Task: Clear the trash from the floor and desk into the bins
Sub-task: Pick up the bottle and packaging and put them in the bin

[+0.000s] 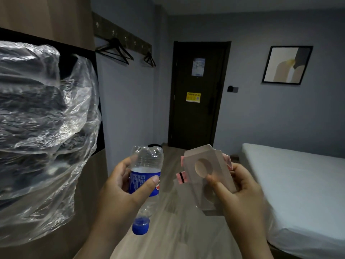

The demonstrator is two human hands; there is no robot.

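Trash fills our 2 hands, left hand (123,186) gripping the bottle (144,181), right hand (240,193) pinching the carton (205,171); next we need a bin.

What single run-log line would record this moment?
left hand: grips plastic bottle, cap down | right hand: pinches cardboard packaging | stage: trash not yet binned
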